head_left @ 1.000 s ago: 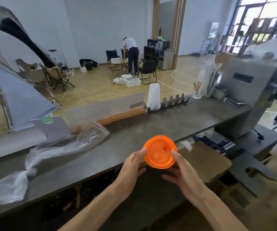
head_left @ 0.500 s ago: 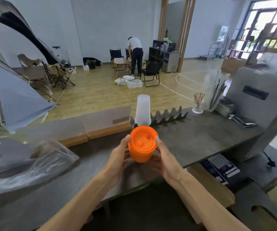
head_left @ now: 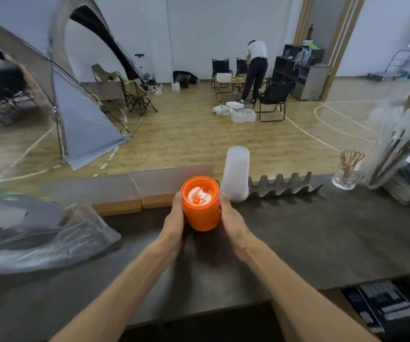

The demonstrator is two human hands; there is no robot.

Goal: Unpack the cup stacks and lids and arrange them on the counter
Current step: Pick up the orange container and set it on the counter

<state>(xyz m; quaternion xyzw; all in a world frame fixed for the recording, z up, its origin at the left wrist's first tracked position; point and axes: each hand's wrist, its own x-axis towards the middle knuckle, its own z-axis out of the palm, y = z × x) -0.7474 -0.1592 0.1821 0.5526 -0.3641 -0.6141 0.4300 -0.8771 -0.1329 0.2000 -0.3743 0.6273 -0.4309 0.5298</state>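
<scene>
Head cam: both hands clamp the orange plastic stack of lids (head_left: pixel 201 203) from either side, left hand (head_left: pixel 173 222) on its left wall, right hand (head_left: pixel 231 218) on its right wall, fingers wrapped round the far side out of sight. Two-sided hold likely keeps the loose stack square so it doesn't shear apart. Stack is upright over the dark grey counter (head_left: pixel 297 238); can't tell if its base touches down yet. It sits just left of the translucent white stack of cups (head_left: pixel 236 174), which stands at the left end of the grey sawtooth metal rack (head_left: pixel 283 185), probably so lids and cups end up side by side. Crumpled clear plastic bag (head_left: pixel 51 240) lies well left of the cup stack, looks like spent packaging. Clear glass jar of stir sticks (head_left: pixel 345 174) is right of the cup stack, past the rack
</scene>
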